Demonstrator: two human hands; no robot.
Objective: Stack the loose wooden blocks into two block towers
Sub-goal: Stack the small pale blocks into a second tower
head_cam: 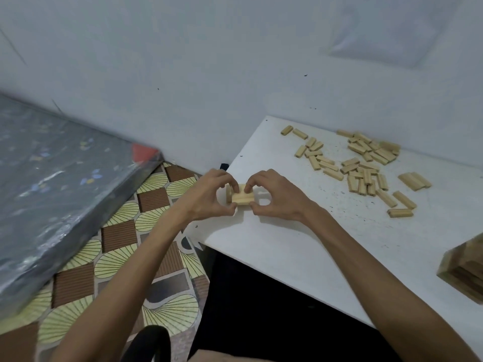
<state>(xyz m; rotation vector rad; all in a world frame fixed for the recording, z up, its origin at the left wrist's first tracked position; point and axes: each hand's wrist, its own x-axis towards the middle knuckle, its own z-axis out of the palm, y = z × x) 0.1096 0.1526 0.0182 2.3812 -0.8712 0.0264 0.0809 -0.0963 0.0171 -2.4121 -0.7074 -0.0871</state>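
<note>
A small bundle of blocks [242,197], pale wood and pressed side by side, sits at the left edge of a white surface [287,244], held between both hands. The left hand [209,197] grips its left end, with curled fingers [232,182] over the top and the thumb below the near side. The right hand [277,197] grips the right end in the same way, its fingers [248,185] pinching the top edge and the thumb touching the near corner. One block at the left end of the bundle stands crosswise to the rest. Whether the bundle rests fully on the surface or is slightly raised cannot be told. Both bare forearms reach in from the bottom of the view. Well apart from the hands, toward the back right of the surface, lies a scatter of loose blocks [363,168], some lying singly and some heaped on each other. At the far right edge, part of a block tower [467,267] shows, blurred and cut off by the frame. The surface stands against a pale wall [183,74]. To the left, below the surface, a mattress [52,178] in shiny plastic wrap lies on a floor [125,257] patterned with brown squares and yellow fan shapes.
</note>
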